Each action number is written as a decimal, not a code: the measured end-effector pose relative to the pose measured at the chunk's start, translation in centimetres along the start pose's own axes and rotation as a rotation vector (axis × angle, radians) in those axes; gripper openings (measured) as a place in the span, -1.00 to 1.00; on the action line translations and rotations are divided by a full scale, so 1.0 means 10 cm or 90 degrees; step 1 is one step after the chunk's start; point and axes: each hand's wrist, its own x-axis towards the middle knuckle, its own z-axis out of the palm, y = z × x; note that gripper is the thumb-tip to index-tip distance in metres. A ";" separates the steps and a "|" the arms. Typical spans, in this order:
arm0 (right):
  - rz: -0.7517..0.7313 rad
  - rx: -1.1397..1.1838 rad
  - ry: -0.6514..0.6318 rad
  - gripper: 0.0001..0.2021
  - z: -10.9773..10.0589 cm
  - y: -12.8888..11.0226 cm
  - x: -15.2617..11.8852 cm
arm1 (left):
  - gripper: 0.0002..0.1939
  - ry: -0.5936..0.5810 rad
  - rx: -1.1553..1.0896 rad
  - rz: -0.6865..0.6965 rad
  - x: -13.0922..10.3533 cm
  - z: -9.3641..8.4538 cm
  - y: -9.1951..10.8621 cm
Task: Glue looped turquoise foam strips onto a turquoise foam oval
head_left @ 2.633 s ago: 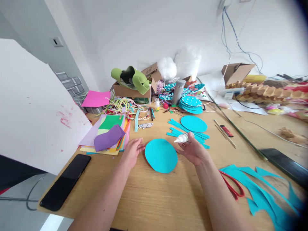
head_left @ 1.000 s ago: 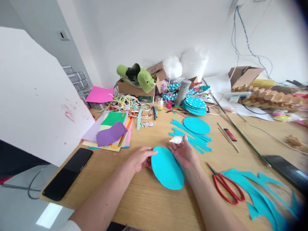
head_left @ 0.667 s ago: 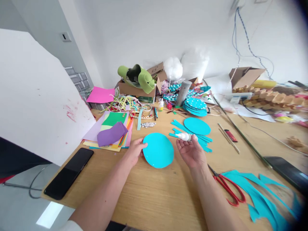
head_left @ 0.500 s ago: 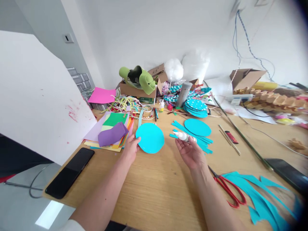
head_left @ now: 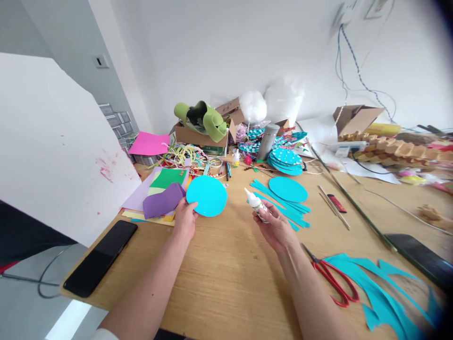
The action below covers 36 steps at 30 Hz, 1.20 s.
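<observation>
Pinched at its left edge, a bright blue paper circle [head_left: 206, 196] is in my left hand [head_left: 186, 216], held over the table by the coloured sheets. My right hand [head_left: 274, 227] grips a small white glue bottle [head_left: 257, 206], its pointed nozzle tilted up and to the left. Beyond that hand lie several blue paper strips [head_left: 283, 208] and a second blue circle [head_left: 288, 189], flat on the wood. Red-handled scissors [head_left: 334, 278] rest near my right forearm, beside blue paper offcuts [head_left: 375, 288].
A black phone [head_left: 101, 257] lies at the table's left edge, below a stack of coloured paper [head_left: 166, 182]. A grey flask [head_left: 268, 142] stands at the back near dotted blue discs [head_left: 285, 160]. On the right are thin sticks [head_left: 334, 208] and a long rod [head_left: 354, 198].
My left hand and the blue circle have moved left and slightly up. In my right hand the glue bottle has turned from lying nearly flat to a steeper tilt, fingers closing around it.
</observation>
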 end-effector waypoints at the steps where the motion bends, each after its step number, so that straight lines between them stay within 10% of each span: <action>1: 0.002 -0.014 -0.004 -0.59 0.01 0.00 0.00 | -0.63 0.006 -0.003 0.004 0.01 0.00 0.00; 15: -0.038 -0.099 -0.025 -0.55 0.01 0.05 0.00 | -0.55 -0.013 -0.072 -0.011 -0.02 0.02 0.02; 36: -0.201 -0.613 0.049 -0.62 -0.10 0.16 0.05 | -0.42 0.026 -0.171 -0.141 -0.05 0.06 0.05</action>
